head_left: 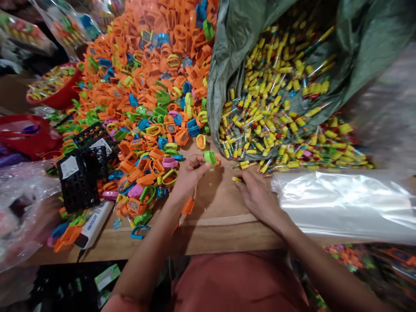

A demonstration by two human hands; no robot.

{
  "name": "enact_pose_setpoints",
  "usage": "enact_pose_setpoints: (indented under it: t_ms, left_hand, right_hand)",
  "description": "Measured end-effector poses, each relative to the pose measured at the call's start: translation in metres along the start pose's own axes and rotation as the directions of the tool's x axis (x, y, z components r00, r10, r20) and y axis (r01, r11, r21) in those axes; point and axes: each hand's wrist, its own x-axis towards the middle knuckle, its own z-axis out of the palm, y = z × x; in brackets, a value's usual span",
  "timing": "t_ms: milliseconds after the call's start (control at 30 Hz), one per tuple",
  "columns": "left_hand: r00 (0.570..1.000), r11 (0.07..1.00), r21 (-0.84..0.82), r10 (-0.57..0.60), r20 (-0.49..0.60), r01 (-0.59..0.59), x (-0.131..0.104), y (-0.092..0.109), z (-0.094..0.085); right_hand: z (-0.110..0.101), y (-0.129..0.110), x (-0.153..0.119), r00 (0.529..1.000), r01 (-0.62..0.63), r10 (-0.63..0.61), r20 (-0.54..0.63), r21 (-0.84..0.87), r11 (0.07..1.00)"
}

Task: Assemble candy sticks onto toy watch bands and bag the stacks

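Left hand (pixel 192 171), centre: pinching green toy watch (pixel 209 157). Right hand (pixel 256 197), right of centre: closed on small yellow piece (pixel 236 179), partly hidden. Risk: light pinch may let either slip. Materials: looped plastic watch heap (pixel 143 82), upper left; crinkled grey-green sack (pixel 222 71), upper right; glossy clear film (pixel 344 206), right.

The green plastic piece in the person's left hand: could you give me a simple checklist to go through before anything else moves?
1. Green plastic piece held: ok, between the left hand's fingertips.
2. Small yellow piece held by the right hand: ok, at the fingertips, though partly hidden.
3. Hands apart: ok, bare wooden table shows between them.
4. Yellow tubes all inside the grey-green sack: not ok, some lie outside it.
5. Clear plastic film away from the fingertips: ok, it lies beyond the right hand.
6. Firmness of either grip: cannot tell.
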Motion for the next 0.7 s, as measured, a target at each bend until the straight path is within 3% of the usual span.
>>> enact_pose_setpoints:
  t_ms: [67, 167, 400, 700]
  left_hand:
    - [0.994, 0.943, -0.314, -0.093, 0.058, 0.107, -0.015, 0.003, 0.01]
    - [0.979, 0.849, -0.487, -0.171, 0.112, 0.203, -0.032, 0.005, 0.021]
    - [0.99, 0.845, -0.517, -0.105, 0.097, 0.14, -0.043, -0.001, 0.028]
    - [0.995, 0.822, -0.561, -0.067, 0.073, 0.097, -0.052, 0.001, 0.032]
  right_hand:
    - [0.004, -0.011, 0.002, 0.995, -0.091, 0.078, 0.058, 0.275, 0.957]
    - [0.005, -0.023, 0.006, 0.976, -0.211, 0.152, 0.154, 0.528, 0.823]
    - [0.003, -0.028, 0.005, 0.956, -0.293, 0.187, 0.227, 0.777, 0.558]
    - [0.009, -0.036, 0.005, 0.954, -0.269, 0.226, 0.198, 0.896, 0.353]
